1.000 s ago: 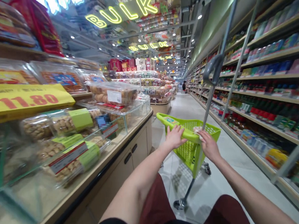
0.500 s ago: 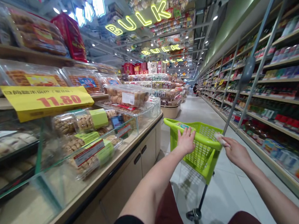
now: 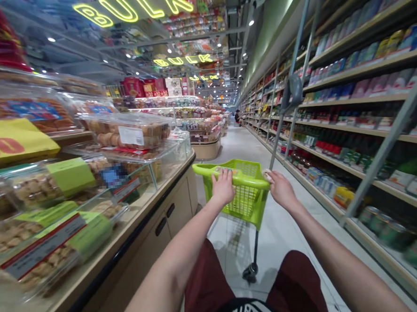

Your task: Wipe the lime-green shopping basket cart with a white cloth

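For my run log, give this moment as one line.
left hand: on handle of green cart | right hand: holding white wad at handle's right end | left side: packaged snacks | right side: stocked shelves

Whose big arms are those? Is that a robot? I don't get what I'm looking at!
No robot here! A person wears a camera on their head, looking forward and down, so you see their own arms reaching out. The left hand rests on the handle of a green shopping cart. The right hand is at the handle's right end, with something small and white in its fingers, too tiny to name. On the left, clear plastic food boxes sit on a glass-edged counter. On the right are long store shelves full of goods.
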`<state>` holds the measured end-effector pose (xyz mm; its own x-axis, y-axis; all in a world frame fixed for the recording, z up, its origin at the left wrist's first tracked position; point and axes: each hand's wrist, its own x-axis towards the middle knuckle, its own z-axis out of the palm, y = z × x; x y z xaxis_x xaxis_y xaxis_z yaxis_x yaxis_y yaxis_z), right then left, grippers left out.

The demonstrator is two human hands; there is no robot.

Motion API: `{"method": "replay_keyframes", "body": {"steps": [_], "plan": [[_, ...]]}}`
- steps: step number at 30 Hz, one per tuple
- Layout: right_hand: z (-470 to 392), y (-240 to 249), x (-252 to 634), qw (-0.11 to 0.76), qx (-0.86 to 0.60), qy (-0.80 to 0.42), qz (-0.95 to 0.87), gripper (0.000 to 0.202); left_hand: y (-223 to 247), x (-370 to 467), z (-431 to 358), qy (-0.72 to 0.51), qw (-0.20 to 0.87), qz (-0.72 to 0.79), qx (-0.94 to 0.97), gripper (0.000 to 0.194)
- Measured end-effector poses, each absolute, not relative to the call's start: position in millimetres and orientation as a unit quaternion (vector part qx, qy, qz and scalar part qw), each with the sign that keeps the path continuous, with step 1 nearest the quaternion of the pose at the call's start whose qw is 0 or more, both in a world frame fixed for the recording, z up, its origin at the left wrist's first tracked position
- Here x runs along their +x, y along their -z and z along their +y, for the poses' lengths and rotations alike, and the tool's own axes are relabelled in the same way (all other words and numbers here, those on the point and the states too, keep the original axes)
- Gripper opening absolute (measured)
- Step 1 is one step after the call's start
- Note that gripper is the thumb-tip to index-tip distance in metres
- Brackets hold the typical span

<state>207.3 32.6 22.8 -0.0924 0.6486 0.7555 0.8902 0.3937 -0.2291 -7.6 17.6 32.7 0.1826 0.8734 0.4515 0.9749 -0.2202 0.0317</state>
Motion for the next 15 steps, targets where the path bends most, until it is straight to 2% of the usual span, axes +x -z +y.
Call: {"method": "replay_keyframes", "body": {"steps": [4,8,15], "plan": [[19.8,-21.2,173.3,0.426,-0.486,0.137,-0.750,0.045,-28.6,5.0,12.9,0.191,0.142,-0.610,-0.756,0.072],[10.6,-16.6,151.7,0.389,-0.453,0.152,-0.787,0.042,-30.9,7.0,7.9,0.178,0.149,-0.587,-0.775,0.070],[22.6,-17.4,223.0,0.430,-0.548,0.204,-0.688,0.040,-27.4,-6.8,9.7,0.199,0.148,-0.613,-0.751,0.070]]}}
